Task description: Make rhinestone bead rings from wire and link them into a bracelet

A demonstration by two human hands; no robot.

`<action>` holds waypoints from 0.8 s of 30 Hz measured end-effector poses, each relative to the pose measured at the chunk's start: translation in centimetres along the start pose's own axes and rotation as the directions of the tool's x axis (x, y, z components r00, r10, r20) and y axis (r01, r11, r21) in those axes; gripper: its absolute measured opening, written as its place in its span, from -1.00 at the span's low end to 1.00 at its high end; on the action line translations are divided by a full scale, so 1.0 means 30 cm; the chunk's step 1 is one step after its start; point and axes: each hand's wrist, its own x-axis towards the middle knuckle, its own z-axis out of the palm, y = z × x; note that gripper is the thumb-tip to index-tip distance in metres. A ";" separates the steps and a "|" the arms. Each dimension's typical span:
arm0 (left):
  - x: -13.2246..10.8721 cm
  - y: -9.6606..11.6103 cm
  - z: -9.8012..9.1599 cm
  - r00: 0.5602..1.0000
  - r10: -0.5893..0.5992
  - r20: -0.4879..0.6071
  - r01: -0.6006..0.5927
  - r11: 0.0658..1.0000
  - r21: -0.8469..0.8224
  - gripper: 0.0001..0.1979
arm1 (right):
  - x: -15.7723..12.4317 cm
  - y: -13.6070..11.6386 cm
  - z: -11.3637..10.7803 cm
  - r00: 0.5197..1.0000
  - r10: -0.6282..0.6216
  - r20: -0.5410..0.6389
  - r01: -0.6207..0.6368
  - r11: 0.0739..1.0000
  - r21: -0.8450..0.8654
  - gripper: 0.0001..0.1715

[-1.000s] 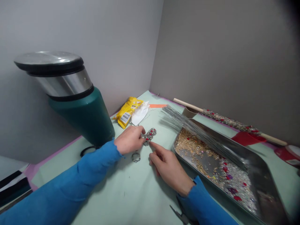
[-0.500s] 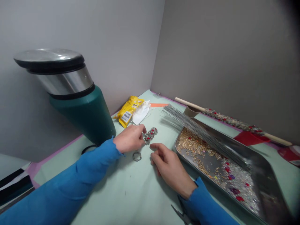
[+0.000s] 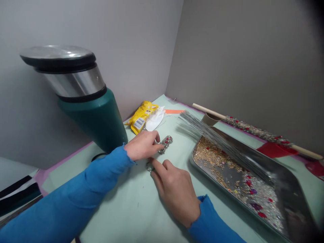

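My left hand (image 3: 143,145) rests beside a short stack of silver beaded rings (image 3: 167,141) dotted with red stones. Its thumb touches the near-left end of the stack, and the index finger is curled apart from the thumb. Closer to me on the pale green table lies a single small silver beaded ring (image 3: 149,166). My right hand (image 3: 174,189) has its thumb and index fingertips closed on the right side of that ring. The fingers behind are partly hidden.
On the right, a metal tray (image 3: 217,185) holds gold, clear and red beads, with a bundle of thin wires (image 3: 222,145) across it. Behind lies a beaded wooden rod (image 3: 253,130). A green bottle (image 3: 96,118) and yellow packet (image 3: 141,116) stand left.
My right hand has moved left onto the single ring, its thumb and index now at it. The left thumb has shifted right onto the stack.
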 end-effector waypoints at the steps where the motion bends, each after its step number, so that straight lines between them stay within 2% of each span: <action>1: 0.000 0.001 -0.001 1.000 0.004 -0.002 -0.004 1.000 -0.001 -0.70 | 0.000 -0.002 0.003 1.000 -0.002 0.009 0.002 1.000 -0.020 -0.71; 4: -0.004 0.010 -0.006 1.000 0.020 -0.009 -0.020 1.000 -0.016 -0.74 | 0.000 0.003 0.001 0.999 0.035 0.004 -0.036 0.997 0.067 -0.75; 7: -0.009 0.019 -0.012 0.998 0.045 -0.044 -0.048 0.997 -0.054 -0.78 | 0.009 0.024 -0.014 0.987 0.154 -0.047 -0.129 0.931 0.341 -0.72; 9: -0.012 0.022 -0.015 0.998 0.050 -0.027 -0.053 0.992 -0.112 -0.78 | 0.019 0.042 -0.026 0.961 0.276 -0.019 -0.219 0.800 0.559 -0.71; 11: -0.015 0.023 -0.018 0.998 0.045 0.051 -0.034 0.978 -0.208 -0.75 | 0.028 0.057 -0.035 0.926 0.370 0.068 -0.304 0.627 0.717 -0.70; 13: -0.018 0.024 -0.019 0.986 0.061 0.153 -0.011 0.950 -0.313 -0.73 | 0.033 0.066 -0.039 0.900 0.412 0.143 -0.350 0.487 0.800 -0.70; 15: -0.020 0.025 -0.019 0.968 0.104 0.228 -0.008 0.923 -0.384 -0.76 | 0.033 0.071 -0.040 0.888 0.425 0.173 -0.359 0.409 0.839 -0.70; 18: -0.018 0.027 -0.019 0.946 0.134 0.295 0.014 0.893 -0.450 -0.81 | 0.026 0.075 -0.037 0.884 0.425 0.196 -0.371 0.379 0.848 -0.63; 21: -0.011 0.023 -0.015 0.936 0.101 0.336 0.097 0.847 -0.523 -0.83 | 0.020 0.078 -0.038 0.876 0.437 0.205 -0.387 0.384 0.838 -0.56; 24: -0.008 0.019 -0.009 0.938 0.067 0.340 0.137 0.829 -0.543 -0.84 | 0.022 0.078 -0.041 0.878 0.438 0.194 -0.370 0.362 0.856 -0.61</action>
